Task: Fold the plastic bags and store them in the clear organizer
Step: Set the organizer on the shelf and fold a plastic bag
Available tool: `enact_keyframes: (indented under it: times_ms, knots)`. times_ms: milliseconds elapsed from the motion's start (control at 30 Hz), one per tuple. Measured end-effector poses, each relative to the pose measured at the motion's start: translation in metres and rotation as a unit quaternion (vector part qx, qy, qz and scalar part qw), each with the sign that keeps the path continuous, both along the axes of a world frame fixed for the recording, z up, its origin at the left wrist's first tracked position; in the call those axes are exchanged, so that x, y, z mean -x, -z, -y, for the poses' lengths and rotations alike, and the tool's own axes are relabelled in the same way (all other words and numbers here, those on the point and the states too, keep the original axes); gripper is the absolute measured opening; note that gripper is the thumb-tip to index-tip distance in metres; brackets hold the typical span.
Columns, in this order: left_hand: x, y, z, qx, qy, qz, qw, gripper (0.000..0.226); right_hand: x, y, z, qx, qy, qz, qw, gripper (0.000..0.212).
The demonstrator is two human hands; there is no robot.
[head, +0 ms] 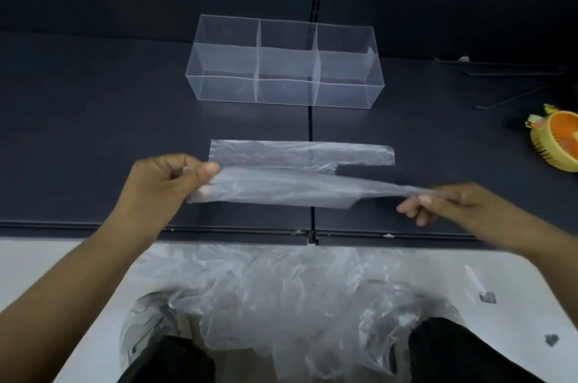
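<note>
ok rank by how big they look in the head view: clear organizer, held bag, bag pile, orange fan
1. bag pile, though nearest the camera
2. clear organizer and held bag, too close to rank
3. orange fan, cut off at the edge

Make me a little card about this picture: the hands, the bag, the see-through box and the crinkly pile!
plastic bag: near part lifted, far part flat on the table
left hand: grips the bag's left end
right hand: pinches the bag's right end, a thin strip
clear organizer: behind the bag, no bags inside
bag pile: crumpled, on the floor below the table edge
</note>
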State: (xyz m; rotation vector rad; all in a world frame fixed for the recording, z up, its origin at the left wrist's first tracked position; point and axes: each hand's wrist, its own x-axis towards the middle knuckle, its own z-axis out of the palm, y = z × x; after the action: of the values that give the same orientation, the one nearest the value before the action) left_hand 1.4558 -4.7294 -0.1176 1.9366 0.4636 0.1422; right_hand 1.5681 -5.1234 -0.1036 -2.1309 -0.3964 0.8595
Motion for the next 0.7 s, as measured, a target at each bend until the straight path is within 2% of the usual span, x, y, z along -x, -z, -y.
enact_keyframes:
  times_ms: [100, 300, 367, 433, 467, 500, 567, 633, 700]
  knots:
    - [-0.030, 0.011, -0.009, 0.055, -0.016, -0.032, 0.998, 0.012, -0.029, 0.013, -0.015, -0.024, 0.112, -0.016, 0.993, 0.022]
    - [-0.071, 0.041, -0.022, 0.003, -0.017, -0.063, 0.998, 0.013, -0.071, 0.047, -0.040, 0.067, 0.207, 0.003, 0.976, 0.016]
    - [-0.075, 0.045, -0.021, -0.042, -0.024, -0.074, 0.996, 0.003, -0.075, 0.052, -0.041, 0.078, 0.216, 0.009, 0.973, 0.019]
    - [-0.071, 0.046, -0.015, -0.168, -0.047, -0.057, 0.983, 0.016, -0.077, 0.055, -0.043, 0.091, 0.219, 0.017, 0.971, 0.024]
    - [-0.067, 0.045, -0.008, -0.251, -0.047, -0.015, 0.967, 0.022, -0.078, 0.057, -0.044, 0.097, 0.221, 0.025, 0.970, 0.028]
    - [-0.062, 0.045, 0.002, -0.317, -0.025, 0.042, 0.947, 0.024, -0.078, 0.057, -0.045, 0.103, 0.221, 0.034, 0.969, 0.031]
    - [-0.052, 0.049, 0.024, -0.379, 0.091, 0.105, 0.915, 0.029, -0.077, 0.055, -0.049, 0.115, 0.224, 0.043, 0.967, 0.033]
    - [-0.045, 0.058, 0.040, -0.404, 0.206, 0.058, 0.890, 0.044, -0.073, 0.049, -0.054, 0.137, 0.235, 0.066, 0.960, 0.027]
    - [-0.041, 0.071, 0.042, -0.445, 0.250, -0.023, 0.859, 0.064, -0.064, 0.044, -0.064, 0.192, 0.256, 0.178, 0.931, 0.028]
